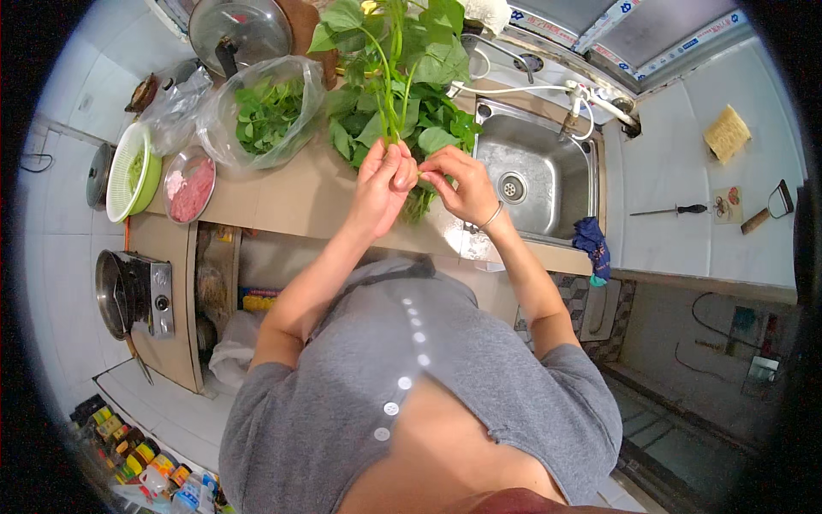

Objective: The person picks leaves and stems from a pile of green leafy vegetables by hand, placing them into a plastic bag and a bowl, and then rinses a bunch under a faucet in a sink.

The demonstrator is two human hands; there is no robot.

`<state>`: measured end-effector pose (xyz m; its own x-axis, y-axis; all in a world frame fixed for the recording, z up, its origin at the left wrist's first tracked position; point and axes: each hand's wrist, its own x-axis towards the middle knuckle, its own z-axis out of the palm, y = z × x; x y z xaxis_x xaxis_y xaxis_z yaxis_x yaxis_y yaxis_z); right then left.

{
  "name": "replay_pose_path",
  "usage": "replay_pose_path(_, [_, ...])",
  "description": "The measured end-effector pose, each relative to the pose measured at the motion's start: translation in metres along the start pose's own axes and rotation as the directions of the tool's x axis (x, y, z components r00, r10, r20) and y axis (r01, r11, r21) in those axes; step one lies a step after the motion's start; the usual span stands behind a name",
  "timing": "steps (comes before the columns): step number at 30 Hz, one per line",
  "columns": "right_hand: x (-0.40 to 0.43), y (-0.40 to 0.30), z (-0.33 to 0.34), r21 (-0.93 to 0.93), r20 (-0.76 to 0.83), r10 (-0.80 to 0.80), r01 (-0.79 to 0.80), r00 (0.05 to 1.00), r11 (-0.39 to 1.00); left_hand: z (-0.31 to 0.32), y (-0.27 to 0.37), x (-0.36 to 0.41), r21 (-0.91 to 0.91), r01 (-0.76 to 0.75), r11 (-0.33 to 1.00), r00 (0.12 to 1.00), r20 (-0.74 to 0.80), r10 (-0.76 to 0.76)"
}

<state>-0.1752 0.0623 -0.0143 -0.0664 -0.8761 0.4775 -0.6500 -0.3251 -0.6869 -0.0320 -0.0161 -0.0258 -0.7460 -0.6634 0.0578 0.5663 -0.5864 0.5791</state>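
Note:
My left hand (385, 183) is closed around the lower stems of a bunch of leafy greens (388, 77), whose leaves stick up away from me. The thumb and forefinger of my right hand (459, 183) pinch a stem end just beside the left fingers. Under and behind both hands, a pile of loose leafy greens (440, 140) lies on the counter, with thin stems near its front. More picked leaves (266, 115) fill an open clear plastic bag (305, 106) left of the bunch.
Right of the pile is a steel sink (552, 212) with a faucet (568, 122); a dark blue cloth (591, 244) hangs over its corner. A plate of raw minced meat (192, 193), a green basket (149, 183) and a glass pan lid (241, 32) stand left. A wok (110, 295) is lower left.

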Motion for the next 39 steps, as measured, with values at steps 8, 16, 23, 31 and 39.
replay_pose_path(8, [-0.01,0.003,0.001,0.374,-0.017,0.3,-0.272,0.954,0.887,0.008,0.0,0.006,-0.057,0.036,0.998,0.999,0.005,-0.035])
replay_pose_path(16, [-0.014,0.017,-0.04,0.572,-0.252,0.498,-0.288,0.83,0.768,0.001,0.001,0.006,-0.051,0.046,0.998,0.999,-0.018,-0.047])
replay_pose_path(23, [-0.022,0.036,-0.127,0.816,-0.509,0.468,0.231,0.722,0.53,0.001,-0.003,0.003,0.07,0.036,0.997,0.998,-0.056,-0.032])
replay_pose_path(31, [0.041,-0.021,-0.051,-0.428,-0.116,-0.396,0.314,0.911,0.848,0.015,-0.006,-0.001,0.242,0.069,0.968,0.995,-0.091,-0.048])
replay_pose_path(39, [0.046,-0.011,-0.044,-0.531,0.026,-0.347,0.307,0.938,0.79,0.026,0.006,-0.011,0.116,0.12,0.986,0.992,0.037,-0.125])
